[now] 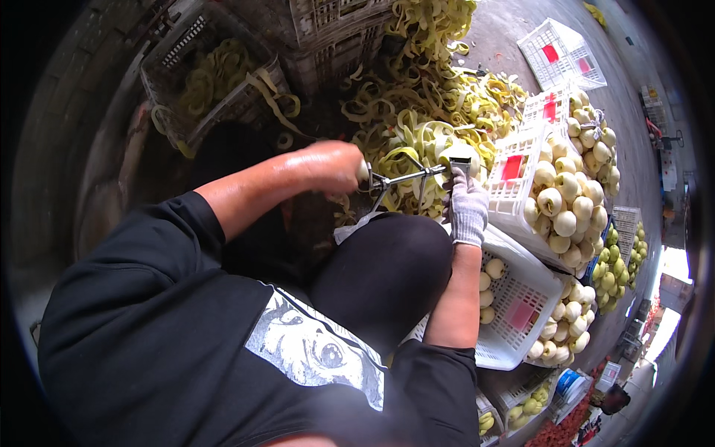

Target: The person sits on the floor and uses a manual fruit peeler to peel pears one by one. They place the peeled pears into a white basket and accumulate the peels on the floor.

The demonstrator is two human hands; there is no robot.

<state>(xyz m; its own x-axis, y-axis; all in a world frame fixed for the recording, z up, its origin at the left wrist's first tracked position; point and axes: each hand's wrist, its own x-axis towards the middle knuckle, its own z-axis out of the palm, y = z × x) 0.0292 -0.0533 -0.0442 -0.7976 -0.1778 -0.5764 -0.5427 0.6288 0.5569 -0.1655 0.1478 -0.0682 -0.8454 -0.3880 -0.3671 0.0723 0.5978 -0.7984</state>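
Note:
My bare left hand [338, 167] is closed around the handle [364, 172] of a hand-cranked metal peeling machine [410, 176]. The hand is slightly blurred. At the far end of the crank shaft sits a pale peeled fruit [462, 151], partly hidden. My right hand [468, 207], in a whitish knit glove, grips a peeler [460, 162] with a wide metal head, held against or close beside that fruit; contact cannot be made out. Long peel ribbons [416, 134] hang and heap around the machine. My knee [385, 251] is just below the shaft.
White plastic crates [516, 195] of peeled fruits [564, 195] stand at right. A crate [522, 329] by my right forearm holds several peeled fruits. Green fruits [609, 271] lie farther right. Stacked crates [329, 50] and a crate [223, 112] with peel are at upper left. A person [613, 399] is in the distance.

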